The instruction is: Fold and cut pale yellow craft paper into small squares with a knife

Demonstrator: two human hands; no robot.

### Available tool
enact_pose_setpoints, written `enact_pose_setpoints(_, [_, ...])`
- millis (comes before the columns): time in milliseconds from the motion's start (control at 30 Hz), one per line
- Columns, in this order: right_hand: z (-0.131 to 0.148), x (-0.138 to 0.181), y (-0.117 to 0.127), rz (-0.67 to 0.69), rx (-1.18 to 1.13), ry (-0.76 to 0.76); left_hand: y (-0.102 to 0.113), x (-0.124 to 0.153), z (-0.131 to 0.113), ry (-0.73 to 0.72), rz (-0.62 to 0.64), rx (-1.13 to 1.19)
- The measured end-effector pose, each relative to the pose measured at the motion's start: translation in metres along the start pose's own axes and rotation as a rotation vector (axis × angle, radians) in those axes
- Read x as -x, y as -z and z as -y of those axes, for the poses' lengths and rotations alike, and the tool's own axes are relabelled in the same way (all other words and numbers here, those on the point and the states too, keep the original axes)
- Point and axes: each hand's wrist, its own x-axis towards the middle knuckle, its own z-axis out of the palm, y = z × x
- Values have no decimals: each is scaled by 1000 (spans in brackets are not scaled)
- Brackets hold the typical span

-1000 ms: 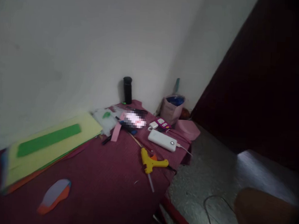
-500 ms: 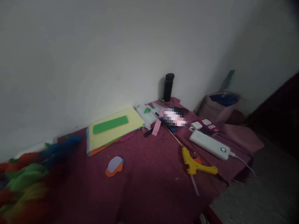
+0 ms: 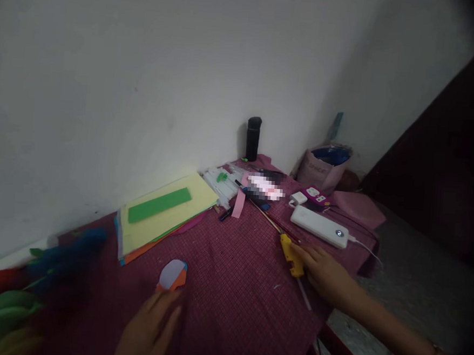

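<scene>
My left hand (image 3: 149, 323) is low in the head view, its thumb apart from the other fingers. Its fingertips reach the near edge of a small stack of rounded paper cutouts (image 3: 172, 273), lilac over orange with a bit of blue. My right hand (image 3: 325, 273) comes in from the right and closes over the handle of a yellow glue gun (image 3: 290, 254). The handle is hidden under the palm. A clear glue stick (image 3: 304, 293) sticks out of the gun's back end, and the gun lies on the table.
Coloured paper sheets (image 3: 198, 188) with a green strip (image 3: 160, 204) on top lie by the wall. Farther back stands a black bottle (image 3: 253, 139). A white power bank (image 3: 318, 226) with a cable lies right, near a purple socket block (image 3: 315, 197). Colourful fuzzy pieces (image 3: 4, 312) fill the left.
Both hands have come into view: the left at the paper cutouts, the right onto the glue gun's handle. The view has shifted slightly, moving the tabletop things left.
</scene>
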Motion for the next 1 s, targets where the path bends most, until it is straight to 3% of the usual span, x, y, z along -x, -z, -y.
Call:
enact_pose_setpoints(67, [0, 0, 9, 1, -39, -25, -2, -15, 15, -69, -73, -169])
enact_pose_setpoints(167, [8, 1, 45, -93, -259, -86, -12, -27, 34, -91, -95, -324])
enact_pose_setpoints(300, [31, -17, 105, -323, -753, -281, -18, -35, 46, 6, -11, -249])
enact_pose_setpoints(433, [63, -71, 126, -135, -1120, -191, -13, -51, 43, 212, -21, -192])
enact_pose_setpoints(567, [101, -118, 115, 92, -1263, -13, -7, -63, 35, 287, 26, -112])
enact_pose_setpoints(667, [116, -133, 102, 99, -1253, 79, -5, -65, 26, 293, 47, -85])
enact_pose_setpoints(833, [103, -143, 96, -134, -1069, 128, 1, -62, 21, 325, 25, 110])
enact_pose_setpoints(933, [78, -145, 122, -342, -1012, 73, 14, -59, 28, 383, -11, 358])
enact_pose_setpoints(1000, [60, -146, 149, -574, -998, 15, 25, -59, 32, 403, -60, 441])
